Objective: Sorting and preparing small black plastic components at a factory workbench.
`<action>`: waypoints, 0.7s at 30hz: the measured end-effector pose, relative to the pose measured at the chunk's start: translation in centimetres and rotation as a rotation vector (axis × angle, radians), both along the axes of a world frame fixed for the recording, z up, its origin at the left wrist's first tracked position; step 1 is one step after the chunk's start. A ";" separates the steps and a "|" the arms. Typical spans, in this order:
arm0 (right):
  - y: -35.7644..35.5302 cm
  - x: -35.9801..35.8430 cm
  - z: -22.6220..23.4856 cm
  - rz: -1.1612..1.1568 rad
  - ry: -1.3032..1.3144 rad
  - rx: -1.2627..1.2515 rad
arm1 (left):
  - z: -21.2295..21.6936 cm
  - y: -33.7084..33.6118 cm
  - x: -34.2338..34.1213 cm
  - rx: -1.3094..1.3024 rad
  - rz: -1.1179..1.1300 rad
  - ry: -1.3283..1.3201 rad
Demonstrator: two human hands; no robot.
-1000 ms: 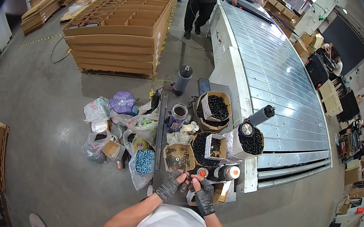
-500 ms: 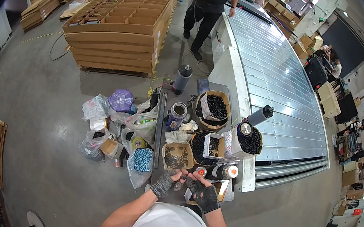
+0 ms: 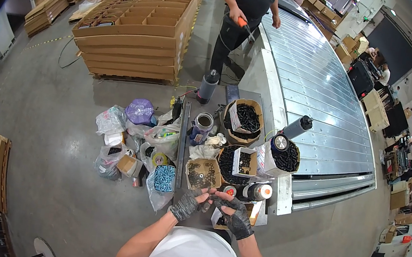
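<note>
My left hand and my right hand, both in dark grey fingerless gloves, meet fingertip to fingertip in front of my body. Their fingers are bent and pinched; whatever small thing lies between them cannot be made out. Just beyond them is an open cardboard box with small dark rings or washers in it. A white box of small parts rests on a round tub of black pieces. Right of my fingers lie a dark bottle with a white and orange end and a small red-topped can.
A bag of blue screws and plastic bags lie left of a dark metal bar. Beyond stand an open flask and tubs of black parts. A roller conveyor runs right; a person holds an orange-handled tool.
My right hand has turned, its fingers curling in toward the left fingertips. The person beyond has stepped closer and lowered the orange-handled tool.
</note>
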State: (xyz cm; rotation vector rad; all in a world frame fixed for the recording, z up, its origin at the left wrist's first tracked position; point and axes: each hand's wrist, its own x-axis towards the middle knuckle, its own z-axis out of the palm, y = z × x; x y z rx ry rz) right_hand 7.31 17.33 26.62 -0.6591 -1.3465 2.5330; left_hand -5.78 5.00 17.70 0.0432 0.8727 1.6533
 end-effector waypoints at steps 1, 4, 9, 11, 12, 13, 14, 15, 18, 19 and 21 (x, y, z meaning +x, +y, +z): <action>0.0 0.1 -0.3 -0.001 0.000 -0.001 | -0.2 -0.1 -0.1 -0.001 -0.001 0.000; 0.3 0.7 -1.9 -0.034 -0.119 0.153 | -0.3 -0.2 -0.4 0.055 -0.080 0.077; 0.7 0.5 -1.8 -0.119 -0.078 0.093 | 0.3 -1.0 0.3 0.033 -0.113 0.174; 0.7 0.2 -0.9 -0.136 -0.064 0.040 | 1.0 -0.9 0.6 0.013 -0.132 0.161; 0.6 0.1 -0.5 -0.157 -0.051 -0.014 | 1.5 -0.9 0.7 -0.009 -0.156 0.148; 0.7 0.1 -0.6 -0.154 -0.051 -0.013 | 1.7 -0.7 0.7 -0.027 -0.178 0.203; 0.8 0.1 -0.7 -0.138 -0.062 -0.004 | 2.1 -0.7 0.7 -0.026 -0.175 0.202; 1.0 0.2 -0.9 -0.123 -0.074 0.005 | 2.5 -0.7 0.6 -0.032 -0.184 0.193; 1.1 0.3 -1.8 -0.132 -0.119 0.137 | 3.3 -0.6 0.7 -0.036 -0.174 0.155; 1.0 0.2 -2.1 -0.130 -0.120 0.138 | 3.4 -0.7 0.7 -0.036 -0.158 0.128; 0.8 0.0 -2.5 -0.196 -0.099 0.101 | 3.2 -0.7 0.7 -0.030 -0.158 0.130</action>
